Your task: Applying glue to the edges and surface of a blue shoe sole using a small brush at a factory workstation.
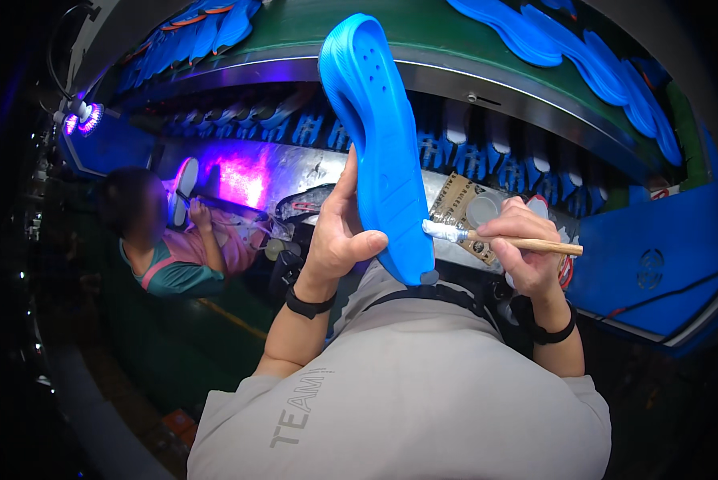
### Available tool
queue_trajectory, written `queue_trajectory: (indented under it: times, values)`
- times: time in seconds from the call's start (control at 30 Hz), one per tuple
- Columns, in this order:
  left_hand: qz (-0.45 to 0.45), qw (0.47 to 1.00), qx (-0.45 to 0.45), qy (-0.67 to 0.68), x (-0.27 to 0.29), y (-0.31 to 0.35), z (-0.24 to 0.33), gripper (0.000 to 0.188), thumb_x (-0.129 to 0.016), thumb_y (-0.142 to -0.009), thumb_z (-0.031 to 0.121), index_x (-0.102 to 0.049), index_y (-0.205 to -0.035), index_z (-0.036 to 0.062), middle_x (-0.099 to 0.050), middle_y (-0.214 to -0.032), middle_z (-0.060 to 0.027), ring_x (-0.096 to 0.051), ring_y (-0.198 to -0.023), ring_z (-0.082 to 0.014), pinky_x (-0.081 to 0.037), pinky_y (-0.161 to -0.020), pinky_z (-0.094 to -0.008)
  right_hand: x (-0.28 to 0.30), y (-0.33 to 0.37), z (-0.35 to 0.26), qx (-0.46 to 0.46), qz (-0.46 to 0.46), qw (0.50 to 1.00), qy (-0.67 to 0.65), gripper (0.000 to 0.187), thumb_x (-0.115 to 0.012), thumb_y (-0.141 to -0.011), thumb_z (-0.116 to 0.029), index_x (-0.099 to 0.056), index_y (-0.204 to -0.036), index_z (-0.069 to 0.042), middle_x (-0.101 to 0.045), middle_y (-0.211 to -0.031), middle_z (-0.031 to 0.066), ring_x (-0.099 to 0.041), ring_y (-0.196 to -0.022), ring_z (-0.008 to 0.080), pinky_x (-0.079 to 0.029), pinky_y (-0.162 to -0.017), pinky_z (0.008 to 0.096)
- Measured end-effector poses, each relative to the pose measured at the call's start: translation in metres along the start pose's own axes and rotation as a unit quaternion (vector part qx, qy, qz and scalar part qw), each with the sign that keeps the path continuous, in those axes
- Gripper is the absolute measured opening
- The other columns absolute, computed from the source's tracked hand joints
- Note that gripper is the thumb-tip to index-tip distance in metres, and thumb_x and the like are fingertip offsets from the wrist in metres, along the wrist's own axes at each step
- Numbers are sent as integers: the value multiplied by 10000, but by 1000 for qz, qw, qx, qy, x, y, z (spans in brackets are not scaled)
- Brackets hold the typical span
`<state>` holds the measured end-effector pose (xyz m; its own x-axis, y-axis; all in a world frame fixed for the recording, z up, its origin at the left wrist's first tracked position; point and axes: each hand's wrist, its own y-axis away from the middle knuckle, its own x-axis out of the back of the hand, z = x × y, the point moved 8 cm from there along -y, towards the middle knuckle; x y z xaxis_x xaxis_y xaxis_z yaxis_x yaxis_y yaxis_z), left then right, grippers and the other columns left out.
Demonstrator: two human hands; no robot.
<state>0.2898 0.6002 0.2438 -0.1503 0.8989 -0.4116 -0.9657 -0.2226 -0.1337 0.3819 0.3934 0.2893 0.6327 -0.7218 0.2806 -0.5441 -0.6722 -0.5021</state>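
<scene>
My left hand [345, 238] is closed around the side of a blue shoe sole [391, 172], thumb across its near part. The sole stands up in front of me, its far end dotted with small holes and its near end tipped with a dark patch. Pinched in my right hand [527, 248] is a brush [563, 246] with a light wooden handle. Its whitish bristles touch the right edge of the sole near the lower end. A round grey cup [482, 210] sits just behind my right hand, on a piece of printed brown cardboard [453, 200].
Above the metal bench [319, 166] runs a green conveyor belt [295, 30] carrying several blue soles [583, 60]. Racked shoes line the shelf beneath it. At left, a co-worker [179, 240] holds a shoe [185, 188] near purple lamps [83, 118]. A blue machine panel [655, 264] stands at right.
</scene>
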Motion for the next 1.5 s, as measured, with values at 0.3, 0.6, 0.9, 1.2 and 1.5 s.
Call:
queue_trajectory:
  times: [0.3,0.6,0.9,1.2,1.5]
  values:
    - [1,1000,-1,-6,10,-7,-8,1166,-808,-759,341,-77,-1613,33,-361,-1554,-168,-428,-1392,-268,-367,-1140,-410,-3,-4,15,-55,31,998,-16,173,-649,-778,-46,-731,-918,13,-676,-738,92,-527,-637,187,-415,-700,326]
    - [-94,989,35,107,15,-83,-8,944,-605,-884,526,-236,-1561,-19,-469,-1470,-195,-525,-1316,-285,-437,-1095,-408,44,39,46,-105,201,967,-119,226,-619,-882,-134,-687,-992,51,-618,-795,84,-527,-750,141,-402,-727,292]
    - [100,988,118,-9,111,-302,48,728,-394,-1043,545,-356,-1459,-52,-451,-1326,-448,-526,-1247,-535,-500,-1027,-583,41,53,64,-168,219,959,-64,214,-593,-935,-129,-669,-1031,46,-610,-872,76,-545,-776,121,-417,-736,256]
    - [431,885,14,-175,376,-246,119,657,-656,-945,140,-273,-1441,-55,-677,-880,-254,-712,-650,-294,-647,-568,-436,29,82,106,-284,183,939,-64,161,-598,-960,-74,-679,-1058,25,-653,-947,48,-592,-839,95,-458,-770,237]
    - [470,450,-230,-723,286,-125,193,304,-762,-869,290,-685,-976,15,-708,-715,-151,-726,-662,-258,-572,-598,-377,38,103,193,-298,117,931,176,136,-655,-901,-97,-704,-976,4,-706,-882,129,-667,-748,223,-510,-694,328]
